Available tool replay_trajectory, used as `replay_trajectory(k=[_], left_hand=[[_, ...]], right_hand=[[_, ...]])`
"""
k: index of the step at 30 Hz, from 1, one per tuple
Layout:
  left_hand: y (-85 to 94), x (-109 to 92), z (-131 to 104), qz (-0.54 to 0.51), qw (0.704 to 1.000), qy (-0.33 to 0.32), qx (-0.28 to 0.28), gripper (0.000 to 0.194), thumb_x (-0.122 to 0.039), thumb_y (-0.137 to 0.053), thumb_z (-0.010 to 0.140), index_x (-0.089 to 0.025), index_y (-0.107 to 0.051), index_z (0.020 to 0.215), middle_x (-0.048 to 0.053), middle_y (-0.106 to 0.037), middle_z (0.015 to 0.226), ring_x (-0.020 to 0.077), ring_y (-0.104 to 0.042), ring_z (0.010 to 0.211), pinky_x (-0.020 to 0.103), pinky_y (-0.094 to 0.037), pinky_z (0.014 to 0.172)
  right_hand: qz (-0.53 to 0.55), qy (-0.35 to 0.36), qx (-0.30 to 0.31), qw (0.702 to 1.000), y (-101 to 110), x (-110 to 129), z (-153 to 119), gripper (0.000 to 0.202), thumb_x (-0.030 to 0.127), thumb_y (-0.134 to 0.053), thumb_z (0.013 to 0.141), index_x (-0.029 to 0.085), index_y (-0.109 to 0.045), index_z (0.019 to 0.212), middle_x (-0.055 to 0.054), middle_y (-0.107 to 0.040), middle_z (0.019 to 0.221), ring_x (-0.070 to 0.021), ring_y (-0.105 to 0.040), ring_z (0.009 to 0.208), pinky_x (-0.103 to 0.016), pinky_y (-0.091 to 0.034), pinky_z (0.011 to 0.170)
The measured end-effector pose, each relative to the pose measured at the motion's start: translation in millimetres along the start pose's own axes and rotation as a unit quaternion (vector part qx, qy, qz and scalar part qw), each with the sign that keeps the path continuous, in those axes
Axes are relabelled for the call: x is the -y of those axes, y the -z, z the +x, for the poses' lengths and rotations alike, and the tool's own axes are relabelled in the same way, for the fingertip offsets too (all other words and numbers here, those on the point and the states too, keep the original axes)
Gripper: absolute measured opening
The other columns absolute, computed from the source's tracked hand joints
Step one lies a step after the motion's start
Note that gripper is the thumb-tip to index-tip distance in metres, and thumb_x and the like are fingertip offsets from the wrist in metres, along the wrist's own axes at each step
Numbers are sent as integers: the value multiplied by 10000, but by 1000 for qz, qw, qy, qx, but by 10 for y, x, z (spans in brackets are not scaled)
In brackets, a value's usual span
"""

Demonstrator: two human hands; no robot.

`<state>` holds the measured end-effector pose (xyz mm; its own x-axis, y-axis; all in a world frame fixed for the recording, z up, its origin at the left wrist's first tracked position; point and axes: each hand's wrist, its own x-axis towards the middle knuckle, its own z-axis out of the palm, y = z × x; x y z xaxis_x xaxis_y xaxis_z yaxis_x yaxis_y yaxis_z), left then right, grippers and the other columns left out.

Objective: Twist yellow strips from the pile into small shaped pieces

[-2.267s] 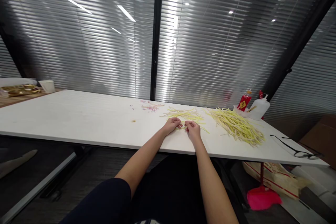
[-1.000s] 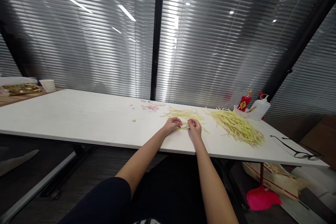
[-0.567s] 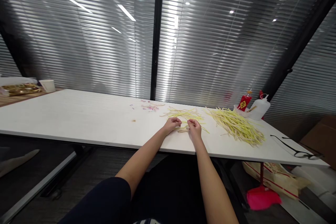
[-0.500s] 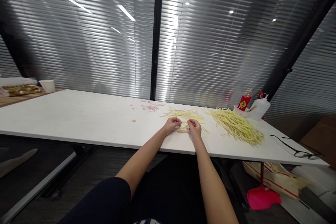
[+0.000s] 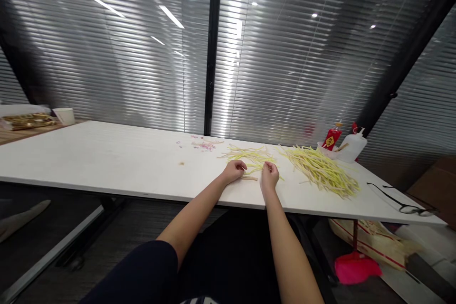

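Observation:
Thin yellow-green stalks (image 5: 249,154) lie loosely spread on the white table, just beyond my hands. A larger heap of the same stalks (image 5: 320,171) is to the right. My left hand (image 5: 235,171) is closed, fingers curled at the near left side of the loose stalks; what it holds is too small to make out. My right hand (image 5: 270,175) is closed too, at their right side, and its grip is hidden. A few pale stalk pieces (image 5: 249,178) lie on the table between the hands.
Small pink bits (image 5: 206,145) lie beyond to the left. Eyeglasses (image 5: 409,208) are at the right edge. A white bottle (image 5: 352,146), a red packet (image 5: 331,137) and a bowl stand at the back right. A white cup (image 5: 64,116) is far left.
My right hand has moved a little to the right, away from my left hand, uncovering pale pieces between them. My left hand has hardly moved.

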<state>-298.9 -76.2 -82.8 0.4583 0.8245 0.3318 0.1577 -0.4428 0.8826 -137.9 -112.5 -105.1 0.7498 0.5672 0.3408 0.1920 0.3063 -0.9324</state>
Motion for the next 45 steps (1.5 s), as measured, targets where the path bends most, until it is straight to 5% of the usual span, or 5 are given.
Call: replay_trajectory(k=[7,17,27,34,45], left_hand=[[20,5,-6,231,963,-34,-137,299,-93,-509,644,-167,-659,891,56,-653,938,194,-570,934,315,-440,875],[-44,-55,-35,409,904,94,-86,440,-198,-463,758,-209,-553,1189,134,-431,1357,320,-394,1225,496,-317,971],[14,-65,44,378,898,152,-166,438,-255,-443,799,-200,-480,1231,128,-176,1506,317,-131,1373,536,-203,1027],[206,2,117,401,880,188,-171,320,-191,-356,816,-141,-604,1011,180,-551,1173,314,-410,1175,537,-264,959],[169,-48,75,423,870,178,-184,386,-181,-377,795,-117,-546,1136,201,-445,1282,319,-351,1221,465,-297,944]], right_hand=[[-68,-41,-29,996,20,-110,42,403,295,-497,679,153,-634,1031,-79,-658,932,-200,-599,752,-282,-452,668],[-91,-41,11,995,25,-175,44,462,287,-501,653,124,-651,1059,-56,-664,744,-208,-593,686,-289,-444,639],[-65,-26,22,997,45,-95,14,413,280,-510,650,127,-684,991,-64,-664,717,-226,-599,704,-300,-443,637],[-81,-54,21,995,64,-11,-9,390,288,-532,638,136,-698,956,-69,-669,751,-225,-600,698,-303,-451,637],[-93,-56,28,994,75,37,-20,329,294,-538,641,151,-706,885,-74,-669,743,-229,-593,691,-314,-445,644]])
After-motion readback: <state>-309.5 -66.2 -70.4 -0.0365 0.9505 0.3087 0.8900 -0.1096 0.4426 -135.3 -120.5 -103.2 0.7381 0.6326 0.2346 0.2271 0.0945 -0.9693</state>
